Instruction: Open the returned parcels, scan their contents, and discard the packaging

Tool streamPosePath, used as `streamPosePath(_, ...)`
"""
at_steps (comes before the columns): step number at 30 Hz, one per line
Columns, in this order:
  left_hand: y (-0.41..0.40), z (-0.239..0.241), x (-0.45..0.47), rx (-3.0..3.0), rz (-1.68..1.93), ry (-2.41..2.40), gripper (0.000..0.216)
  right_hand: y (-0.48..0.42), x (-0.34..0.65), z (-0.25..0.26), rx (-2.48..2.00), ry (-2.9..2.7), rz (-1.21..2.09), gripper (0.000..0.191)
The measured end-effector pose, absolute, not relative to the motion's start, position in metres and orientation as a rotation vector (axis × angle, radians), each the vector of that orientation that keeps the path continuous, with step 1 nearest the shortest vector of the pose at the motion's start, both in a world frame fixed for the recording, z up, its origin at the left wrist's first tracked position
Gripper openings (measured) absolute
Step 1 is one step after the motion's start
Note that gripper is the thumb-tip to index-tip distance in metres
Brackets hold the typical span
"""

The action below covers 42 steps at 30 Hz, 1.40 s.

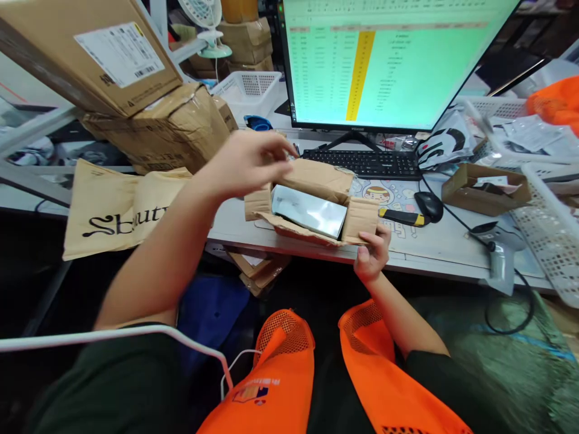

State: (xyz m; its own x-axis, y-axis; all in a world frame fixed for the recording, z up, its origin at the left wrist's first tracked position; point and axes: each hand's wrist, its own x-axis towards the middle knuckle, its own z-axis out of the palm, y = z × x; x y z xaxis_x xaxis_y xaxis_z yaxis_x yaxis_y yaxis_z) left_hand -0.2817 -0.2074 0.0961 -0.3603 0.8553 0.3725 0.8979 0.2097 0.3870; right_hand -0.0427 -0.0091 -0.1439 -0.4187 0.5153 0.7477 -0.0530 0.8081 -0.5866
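A small cardboard box [307,232] lies at the desk's front edge with its flaps spread apart. Inside it sits a pale, shiny rectangular box [310,211]. My right hand [374,250] grips the right flap of the cardboard box, thumb and fingers pinched on it. Above the box's left end is my left hand [253,160], fingers apart and slightly curled, with nothing visible in it. Whether its fingertips touch the far flap I cannot tell. A yellow and black box cutter [402,217] lies to the right of the cardboard box.
Behind stand a monitor [398,66] and a keyboard [362,164]. A mouse [429,207], a small open carton [486,190] and a barcode scanner [500,247] are at right. Stacked cartons [163,123] and a beige printed bag [117,211] occupy the left.
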Motion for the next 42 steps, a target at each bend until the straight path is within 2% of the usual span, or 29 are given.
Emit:
streamPosePath(3, -0.173, 0.103, -0.270, -2.310, -0.303, -2.425, 0.032, -0.012, -0.039, -0.154, -0.319, -1.830, 0.829, 0.066)
streamPosePath(5, -0.163, 0.091, -0.270, -2.348, -0.058, -2.444, 0.039, -0.008, -0.043, -0.156, -0.328, -1.876, 0.990, 0.086)
streamPosePath(7, -0.164, 0.077, -0.275, -2.269, 0.026, -2.449, 0.051, 0.001, -0.053, -0.147, -0.298, -2.079, 1.157, 0.100)
streamPosePath(8, -0.166, 0.072, -0.278, -2.238, 0.045, -2.450, 0.058, 0.007, -0.061, -0.140, -0.245, -2.220, 1.230, 0.100)
streamPosePath(12, -0.170, 0.066, -0.288, -2.160, 0.178, -2.460, 0.083, 0.019, -0.090, -0.111, -0.009, -2.488, 1.430, 0.078)
streamPosePath(15, -0.172, 0.071, -0.288, -2.204, 0.254, -2.389, 0.086, 0.015, -0.096, -0.108, -0.066, -2.403, 1.403, 0.087)
streamPosePath(18, -0.186, 0.079, -0.278, -2.289, 0.159, -2.298, 0.073, 0.010, -0.081, -0.115, -0.126, -2.292, 1.375, 0.103)
streamPosePath(20, -0.202, 0.085, -0.265, -2.286, -0.024, -2.256, 0.066, 0.009, -0.063, -0.116, -0.111, -2.256, 1.392, 0.106)
streamPosePath(24, -0.233, 0.090, -0.236, -2.226, -0.401, -2.189, 0.058, 0.010, -0.023, -0.097, 0.020, -2.331, 1.405, 0.096)
streamPosePath(31, -0.250, 0.068, -0.208, -2.335, -0.633, -2.164, 0.055, 0.009, 0.022, -0.040, 0.096, -2.523, 1.329, 0.077)
streamPosePath(37, -0.249, 0.055, -0.191, -2.376, -0.841, -1.976, 0.053, 0.004, 0.045, -0.025, -0.050, -2.551, 1.382, 0.067)
streamPosePath(42, -0.244, 0.043, -0.188, -2.337, -0.979, -1.867, 0.046, 0.011, 0.051, -0.039, -0.086, -2.506, 1.523, 0.074)
